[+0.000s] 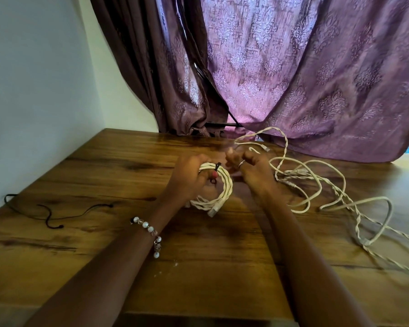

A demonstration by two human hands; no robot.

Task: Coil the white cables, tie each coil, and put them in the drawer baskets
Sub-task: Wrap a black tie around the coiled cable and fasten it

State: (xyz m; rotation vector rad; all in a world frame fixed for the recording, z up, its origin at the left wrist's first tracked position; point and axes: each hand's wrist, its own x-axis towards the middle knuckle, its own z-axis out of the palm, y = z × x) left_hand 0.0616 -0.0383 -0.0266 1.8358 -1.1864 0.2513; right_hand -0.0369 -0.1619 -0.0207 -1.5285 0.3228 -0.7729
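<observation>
Far to my left a thin black cord (48, 212) lies loose on the brown wood-grain desk (104, 244), near the white wall (33, 90); I take it for a spare tie, not yet used.

Moving right, my left hand (189, 178), beaded bracelet (148, 228) on the wrist, has its fingers (200, 161) curled round the top of the coiled white twisted cable (219, 192). The coil hangs from that grip with its lower loops and grey plug end touching the desk. A short black tie (217, 166) crosses the coil at the top, just beside my thumb.

Next, my right hand (250, 168), with a ring on one finger, sits just beside the coil, its fingers (232, 159) bent inward. They seem to be pinching the end of the tie, but they are blurred and I cannot tell for sure.

So I judge the step in hand is tying this first coil. The next move calls for drawing the tie snug while my left hand keeps the loops from springing apart.

To the right, a tangle of loose white cables (316, 182) sprawls across the desk towards the purple patterned curtain (293, 67), uncoiled. No drawer baskets are in sight.
</observation>
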